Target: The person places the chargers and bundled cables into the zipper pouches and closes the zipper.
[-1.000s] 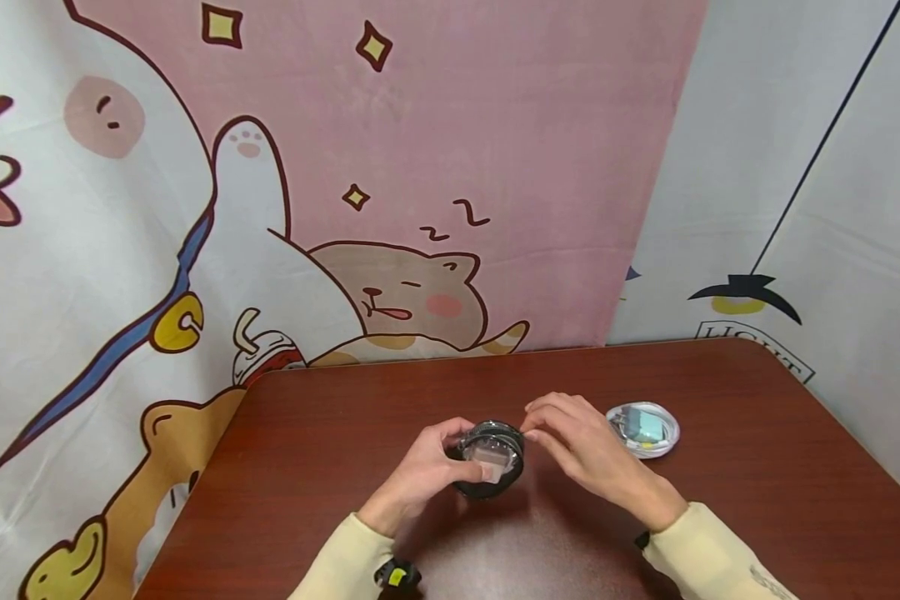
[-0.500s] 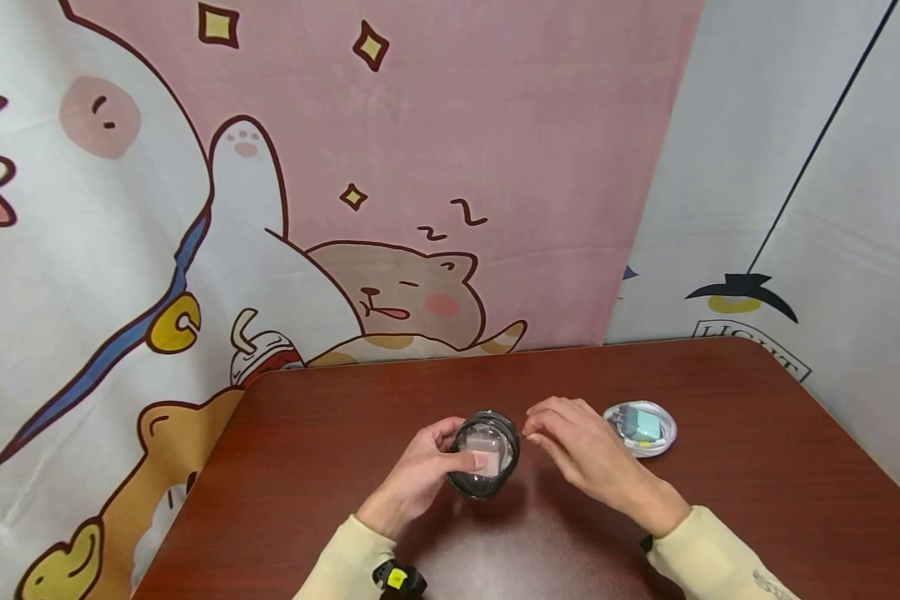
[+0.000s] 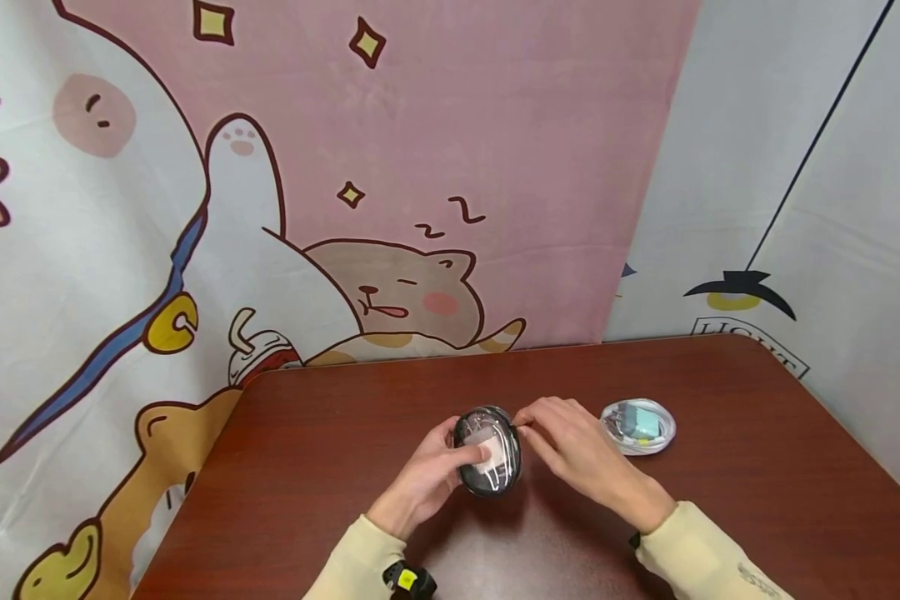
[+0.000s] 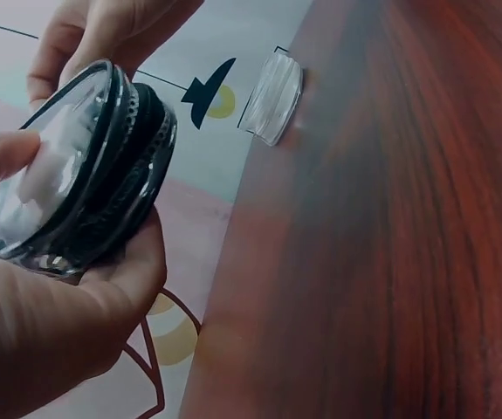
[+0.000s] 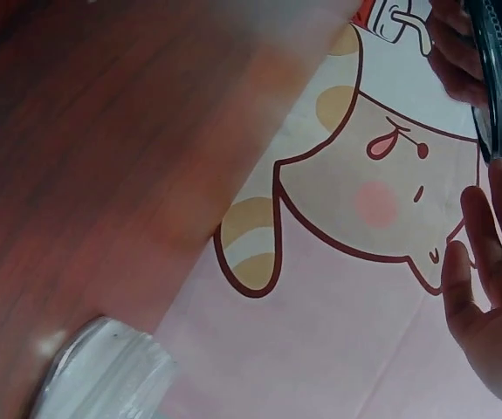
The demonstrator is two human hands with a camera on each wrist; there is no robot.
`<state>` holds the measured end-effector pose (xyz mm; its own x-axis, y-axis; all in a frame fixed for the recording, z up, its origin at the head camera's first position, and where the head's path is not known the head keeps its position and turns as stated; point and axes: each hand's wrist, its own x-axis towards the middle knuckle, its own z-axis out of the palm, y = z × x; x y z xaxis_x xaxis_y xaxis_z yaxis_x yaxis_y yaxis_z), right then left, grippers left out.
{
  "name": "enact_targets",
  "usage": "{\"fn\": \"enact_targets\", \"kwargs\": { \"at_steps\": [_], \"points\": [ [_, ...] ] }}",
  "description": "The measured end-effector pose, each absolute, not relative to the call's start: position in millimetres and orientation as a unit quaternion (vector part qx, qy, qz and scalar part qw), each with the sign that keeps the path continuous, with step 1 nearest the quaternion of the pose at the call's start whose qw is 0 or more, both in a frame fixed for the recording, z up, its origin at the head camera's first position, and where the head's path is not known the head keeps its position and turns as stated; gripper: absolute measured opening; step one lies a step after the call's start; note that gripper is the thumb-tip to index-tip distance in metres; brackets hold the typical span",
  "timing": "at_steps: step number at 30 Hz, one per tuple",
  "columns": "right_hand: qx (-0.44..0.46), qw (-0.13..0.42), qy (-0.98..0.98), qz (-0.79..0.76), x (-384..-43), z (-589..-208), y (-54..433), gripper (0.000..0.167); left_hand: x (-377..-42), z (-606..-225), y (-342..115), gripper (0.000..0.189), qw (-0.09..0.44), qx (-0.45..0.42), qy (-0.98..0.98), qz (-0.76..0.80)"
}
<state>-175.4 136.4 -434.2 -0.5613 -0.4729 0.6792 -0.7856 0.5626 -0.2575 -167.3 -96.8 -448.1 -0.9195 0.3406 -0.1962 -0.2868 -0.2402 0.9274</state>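
Observation:
A small round zip pouch (image 3: 504,467) with clear faces and black trim is held up above the table. A pale, block-shaped item shows through its clear face. My left hand (image 3: 426,477) grips the pouch from the left, thumb across the clear front and fingers behind. In the left wrist view the black zipper (image 4: 127,144) runs round the side, between the two faces. My right hand (image 3: 581,454) is at the pouch's upper right edge, thumb and fingertips pinched together there, seemingly on the zipper pull. The pull itself is mostly hidden by the fingers.
A similar clear pouch with white trim (image 3: 663,429) lies on the brown table (image 3: 330,467) behind the right hand. It contains a light blue block and what looks like white cable. A cartoon-printed cloth (image 3: 555,167) hangs behind the table.
The left hand has turned the pouch so its clear face is more upright and narrower. The right hand has shifted slightly left, its fingertips now against the pouch's edge.

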Motion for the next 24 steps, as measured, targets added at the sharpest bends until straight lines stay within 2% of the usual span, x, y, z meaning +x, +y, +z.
{"fn": "enact_targets", "kwargs": {
  "at_steps": [6,17,24],
  "points": [
    [0.361,0.266,-0.85,0.274,-175.5,-430.8,132.0,0.018,-167.1,-446.4,-97.2,0.059,0.208,0.048,0.597,0.774],
    [0.369,0.298,-0.84,0.265,-178.8,-427.5,134.3,0.017,-166.7,-447.4,-96.6,0.043,0.2,0.025,0.577,0.792],
    [0.38,0.308,-0.832,0.26,-179.6,-426.5,140.1,0.013,-167.1,-446.1,-96.5,0.043,0.176,0.01,0.558,0.811]
  ]
}}
